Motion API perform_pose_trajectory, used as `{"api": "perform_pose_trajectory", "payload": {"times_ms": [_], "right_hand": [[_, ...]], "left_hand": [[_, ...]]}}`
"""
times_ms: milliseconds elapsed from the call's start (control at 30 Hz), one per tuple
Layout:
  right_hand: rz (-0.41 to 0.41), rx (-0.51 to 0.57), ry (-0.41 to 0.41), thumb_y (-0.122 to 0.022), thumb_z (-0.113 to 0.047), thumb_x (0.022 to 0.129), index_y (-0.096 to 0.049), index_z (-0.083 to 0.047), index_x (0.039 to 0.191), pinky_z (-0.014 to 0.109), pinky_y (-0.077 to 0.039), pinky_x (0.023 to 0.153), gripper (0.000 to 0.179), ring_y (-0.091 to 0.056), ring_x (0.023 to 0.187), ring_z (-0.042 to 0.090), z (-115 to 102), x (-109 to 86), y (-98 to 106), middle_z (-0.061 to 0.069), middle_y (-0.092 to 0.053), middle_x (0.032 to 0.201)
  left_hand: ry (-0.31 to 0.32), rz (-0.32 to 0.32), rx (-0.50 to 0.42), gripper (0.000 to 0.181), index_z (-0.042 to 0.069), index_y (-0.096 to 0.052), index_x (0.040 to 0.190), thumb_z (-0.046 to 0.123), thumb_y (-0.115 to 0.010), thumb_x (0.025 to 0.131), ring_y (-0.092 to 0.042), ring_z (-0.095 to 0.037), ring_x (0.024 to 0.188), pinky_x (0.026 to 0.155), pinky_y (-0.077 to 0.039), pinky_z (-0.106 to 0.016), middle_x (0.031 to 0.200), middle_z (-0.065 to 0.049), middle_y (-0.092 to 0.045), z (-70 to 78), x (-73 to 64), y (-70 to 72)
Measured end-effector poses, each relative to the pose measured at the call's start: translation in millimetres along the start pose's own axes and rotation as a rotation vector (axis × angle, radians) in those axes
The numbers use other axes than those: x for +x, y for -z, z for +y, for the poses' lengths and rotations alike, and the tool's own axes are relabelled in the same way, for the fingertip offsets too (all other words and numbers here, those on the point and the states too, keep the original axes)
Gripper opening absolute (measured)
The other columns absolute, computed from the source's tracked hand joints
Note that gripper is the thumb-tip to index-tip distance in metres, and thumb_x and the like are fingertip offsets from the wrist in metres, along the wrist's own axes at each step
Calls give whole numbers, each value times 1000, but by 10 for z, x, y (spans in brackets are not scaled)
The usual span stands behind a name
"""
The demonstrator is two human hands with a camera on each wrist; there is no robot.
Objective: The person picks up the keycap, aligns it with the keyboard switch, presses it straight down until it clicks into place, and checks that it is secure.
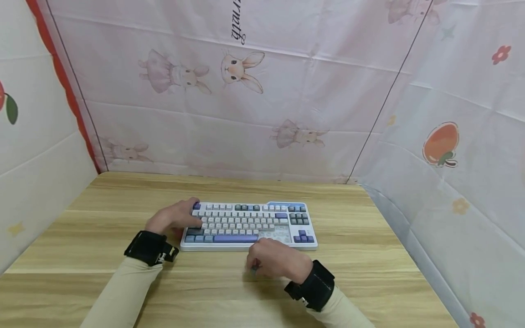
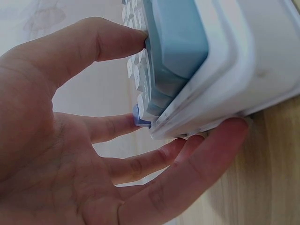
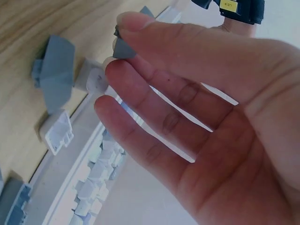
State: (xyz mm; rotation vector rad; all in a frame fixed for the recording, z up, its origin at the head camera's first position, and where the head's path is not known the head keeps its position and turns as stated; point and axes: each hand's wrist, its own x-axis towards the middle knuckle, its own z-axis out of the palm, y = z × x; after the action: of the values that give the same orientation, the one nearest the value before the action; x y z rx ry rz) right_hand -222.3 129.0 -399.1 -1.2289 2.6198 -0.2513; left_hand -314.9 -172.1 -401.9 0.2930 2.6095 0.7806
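A white keyboard point(image 1: 242, 246) with white, grey, blue and purple keys lies on the table, its lower right showing a bare patch point(image 1: 280, 234) without keycaps. My left hand point(image 1: 174, 216) holds the keyboard's left end. In the left wrist view its thumb presses on the keys beside a light-blue keycap point(image 2: 180, 40), and the other fingers lie along the side. Just in front of the keyboard, my right hand point(image 1: 279, 259) pinches a dark grey keycap point(image 3: 124, 49) between thumb and fingertips. Part of that keycap is hidden by the thumb.
Loose keycaps lie by the keyboard's edge in the right wrist view: a large grey one point(image 3: 58, 72), a white one point(image 3: 57, 131) and a blue-grey one point(image 3: 13, 201). The wooden table point(image 1: 135, 191) meets printed cloth walls point(image 1: 229, 150) at its back and sides.
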Motion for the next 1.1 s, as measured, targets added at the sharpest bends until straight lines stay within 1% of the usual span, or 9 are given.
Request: {"api": "perform_pose_trajectory", "payload": {"times_ms": [67, 200, 300, 367, 500, 667, 800, 967, 1100], "right_hand": [[5, 6, -14, -86, -5, 80, -82, -21, 86, 14, -48, 74, 17, -59, 78, -3, 5, -14, 27, -14, -74, 86], [31, 27, -12, -85, -5, 81, -82, -17, 88, 14, -50, 77, 14, -63, 82, -3, 34, -52, 89, -11, -76, 88], [54, 43, 2, -84, -4, 82, -82, -14, 92, 13, -51, 78, 14, -66, 84, -2, 68, -85, 144, -8, -77, 91], [65, 51, 3, -83, -3, 83, -83, -12, 94, 13, -51, 77, 15, -66, 84, -1, 93, -103, 176, -5, -78, 92], [86, 42, 0, -80, -1, 86, -82, -10, 94, 14, -51, 75, 13, -65, 82, 2, 137, -123, 221, -2, -76, 92], [112, 35, 1, -79, -3, 87, -82, -10, 93, 15, -50, 71, 10, -63, 77, 3, 182, -122, 240, -2, -74, 88], [129, 37, 12, -78, -3, 87, -82, -9, 95, 15, -49, 69, 10, -61, 75, 3, 213, -119, 239, -1, -73, 87], [155, 63, 13, -78, -3, 88, -82, -7, 98, 15, -50, 70, 12, -61, 77, 4, 243, -120, 242, 0, -73, 90], [180, 50, 25, -76, -3, 90, -82, -8, 99, 16, -50, 70, 11, -60, 77, 6, 262, -128, 253, 1, -73, 89]], "left_hand": [[-2, 2, 4, 84, -5, -25, 157, 25, -70, 92, -54, -37, 117, 88, -54, -47, 146, -32, -48, -1, 5, -5], [1, 6, 7, 85, -5, -25, 157, 25, -70, 92, -54, -37, 118, 91, -52, -49, 147, -33, -47, -6, 11, -12], [8, 8, 14, 85, -4, -25, 158, 26, -70, 92, -53, -37, 119, 90, -53, -49, 148, -33, -46, -7, 12, -11], [13, 5, 11, 86, -4, -24, 158, 26, -70, 92, -54, -37, 118, 87, -54, -47, 148, -33, -45, -7, 12, -10], [8, 3, 9, 86, -4, -24, 158, 26, -70, 92, -54, -37, 118, 85, -55, -46, 148, -34, -45, -7, 15, -7], [-1, 8, 15, 86, -5, -24, 158, 27, -70, 92, -52, -39, 122, 91, -52, -50, 150, -35, -43, -6, 18, -12], [2, 10, 14, 87, -4, -24, 159, 27, -70, 91, -51, -40, 125, 95, -51, -53, 153, -36, -40, -8, 22, -20], [1, 13, 14, 87, -3, -24, 159, 27, -70, 92, -50, -40, 126, 102, -47, -57, 154, -35, -40, -3, 23, -24], [-8, 15, 18, 87, -4, -24, 159, 27, -71, 92, -50, -40, 126, 103, -46, -57, 153, -35, -41, -3, 14, -22]]}}
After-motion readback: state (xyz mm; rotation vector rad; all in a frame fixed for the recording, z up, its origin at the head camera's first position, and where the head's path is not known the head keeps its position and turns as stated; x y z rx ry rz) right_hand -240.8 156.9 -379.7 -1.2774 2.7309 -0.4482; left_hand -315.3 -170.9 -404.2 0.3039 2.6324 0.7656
